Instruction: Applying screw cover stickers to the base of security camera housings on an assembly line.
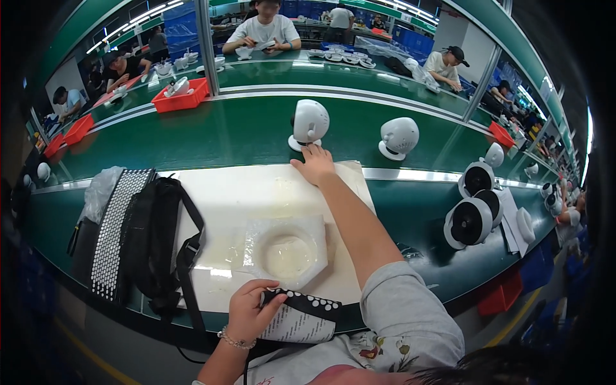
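My left hand [251, 309] is closed near the front edge of the bench, pinching a sheet of round white stickers [311, 304] on a black strip. The sheet's pale printed backing [298, 325] hangs below. My right hand [314, 164] reaches forward, its fingers stretched out at the foot of a white round-headed device [312, 120]. That device stands upright on a disc base; the fingertips touch or nearly touch the base. Between my arms a white foam-wrapped block with a round hollow [287, 251] lies on a white board [224, 183].
Another white device [399, 138] stands farther right. Several white units with round black faces [471, 221] sit at the right beside papers. A black bag [151, 237] and a dotted black strip [122, 234] lie left. A red bin [181, 95] stands beyond; people work across the line.
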Demonstrator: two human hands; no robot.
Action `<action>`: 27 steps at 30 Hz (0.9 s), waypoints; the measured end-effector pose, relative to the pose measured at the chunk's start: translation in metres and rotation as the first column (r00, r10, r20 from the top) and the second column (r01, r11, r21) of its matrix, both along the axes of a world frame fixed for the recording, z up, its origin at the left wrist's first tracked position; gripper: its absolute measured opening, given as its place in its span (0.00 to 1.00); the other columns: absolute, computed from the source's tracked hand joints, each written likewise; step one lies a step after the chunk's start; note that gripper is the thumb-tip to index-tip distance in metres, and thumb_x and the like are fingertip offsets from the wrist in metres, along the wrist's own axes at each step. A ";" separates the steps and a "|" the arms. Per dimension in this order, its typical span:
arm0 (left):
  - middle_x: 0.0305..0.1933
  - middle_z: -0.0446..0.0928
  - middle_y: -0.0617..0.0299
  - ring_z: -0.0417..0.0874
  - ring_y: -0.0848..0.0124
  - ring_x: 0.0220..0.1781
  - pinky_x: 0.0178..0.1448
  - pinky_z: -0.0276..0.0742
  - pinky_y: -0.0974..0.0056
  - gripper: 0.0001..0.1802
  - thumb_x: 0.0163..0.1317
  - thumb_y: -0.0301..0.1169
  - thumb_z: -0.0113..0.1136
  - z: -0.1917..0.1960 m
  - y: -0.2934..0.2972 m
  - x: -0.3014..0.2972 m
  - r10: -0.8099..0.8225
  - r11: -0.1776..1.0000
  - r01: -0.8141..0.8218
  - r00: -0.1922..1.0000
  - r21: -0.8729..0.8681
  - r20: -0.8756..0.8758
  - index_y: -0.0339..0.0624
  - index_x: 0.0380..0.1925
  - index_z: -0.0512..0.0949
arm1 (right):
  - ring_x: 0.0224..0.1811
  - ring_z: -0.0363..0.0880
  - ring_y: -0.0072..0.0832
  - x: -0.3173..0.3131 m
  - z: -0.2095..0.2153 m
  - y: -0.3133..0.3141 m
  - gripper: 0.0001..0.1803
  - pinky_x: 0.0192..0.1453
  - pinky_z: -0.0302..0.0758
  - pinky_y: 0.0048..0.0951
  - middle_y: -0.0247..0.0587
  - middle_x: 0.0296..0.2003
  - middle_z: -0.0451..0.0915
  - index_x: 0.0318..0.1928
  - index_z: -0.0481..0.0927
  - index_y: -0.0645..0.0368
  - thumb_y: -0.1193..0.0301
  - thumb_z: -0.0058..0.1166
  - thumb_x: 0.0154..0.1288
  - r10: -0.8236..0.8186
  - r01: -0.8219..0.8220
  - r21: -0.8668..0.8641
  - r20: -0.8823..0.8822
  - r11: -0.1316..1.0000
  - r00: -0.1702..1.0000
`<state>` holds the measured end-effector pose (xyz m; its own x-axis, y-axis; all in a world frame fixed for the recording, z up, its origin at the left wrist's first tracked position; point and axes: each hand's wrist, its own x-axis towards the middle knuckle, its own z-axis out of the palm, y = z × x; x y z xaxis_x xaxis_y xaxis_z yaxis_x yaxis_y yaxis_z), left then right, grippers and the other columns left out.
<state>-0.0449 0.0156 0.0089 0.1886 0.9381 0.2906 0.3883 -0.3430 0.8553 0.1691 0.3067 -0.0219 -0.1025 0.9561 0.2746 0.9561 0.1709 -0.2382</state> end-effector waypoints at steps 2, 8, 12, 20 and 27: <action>0.35 0.78 0.55 0.78 0.69 0.34 0.37 0.72 0.70 0.08 0.46 0.25 0.64 0.001 -0.001 0.002 0.002 1.000 -0.002 1.000 -0.018 0.007 0.32 0.19 0.75 | 0.65 0.51 0.35 -0.001 -0.002 0.002 0.34 0.67 0.46 0.39 0.42 0.61 0.57 0.60 0.60 0.54 0.47 0.40 0.59 0.031 -0.032 -0.012 -0.018 0.999 0.999; 0.36 0.78 0.55 0.78 0.69 0.31 0.34 0.71 0.71 0.15 0.48 0.30 0.65 -0.004 -0.001 0.002 0.000 1.000 -0.001 1.000 0.025 0.015 0.33 0.14 0.70 | 0.65 0.53 0.35 0.005 -0.010 0.007 0.33 0.65 0.49 0.40 0.42 0.60 0.59 0.59 0.62 0.53 0.50 0.46 0.57 -0.049 0.047 -0.019 -0.081 0.999 0.995; 0.36 0.78 0.56 0.77 0.69 0.34 0.38 0.72 0.70 0.10 0.48 0.29 0.64 -0.001 -0.003 0.001 -0.003 1.000 0.003 1.000 0.010 0.015 0.33 0.19 0.75 | 0.51 0.66 0.33 0.021 -0.013 0.001 0.19 0.52 0.63 0.40 0.37 0.43 0.69 0.43 0.71 0.53 0.65 0.57 0.49 -0.097 0.128 0.449 -0.091 0.884 0.991; 0.36 0.77 0.56 0.77 0.70 0.37 0.40 0.72 0.70 0.07 0.49 0.26 0.63 -0.001 -0.002 0.000 -0.027 0.999 0.028 0.998 -0.017 0.053 0.32 0.23 0.77 | 0.31 0.74 0.34 0.058 0.064 -0.071 0.08 0.31 0.70 0.35 0.36 0.26 0.75 0.31 0.75 0.56 0.67 0.55 0.51 0.303 -0.384 0.510 0.238 0.769 0.923; 0.35 0.78 0.56 0.77 0.69 0.37 0.41 0.72 0.70 0.08 0.50 0.28 0.63 -0.002 -0.004 -0.003 -0.031 1.000 0.031 0.998 -0.001 0.050 0.32 0.28 0.78 | 0.33 0.77 0.23 0.022 0.113 -0.198 0.15 0.38 0.72 0.22 0.38 0.34 0.78 0.42 0.73 0.63 0.64 0.52 0.61 0.383 -0.365 0.190 -0.720 0.911 0.580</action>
<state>-0.0478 0.0114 0.0070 0.2028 0.9325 0.2990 0.3345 -0.3529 0.8738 0.1909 0.1089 0.0908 -0.2086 0.8738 0.4393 0.3181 0.4853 -0.8144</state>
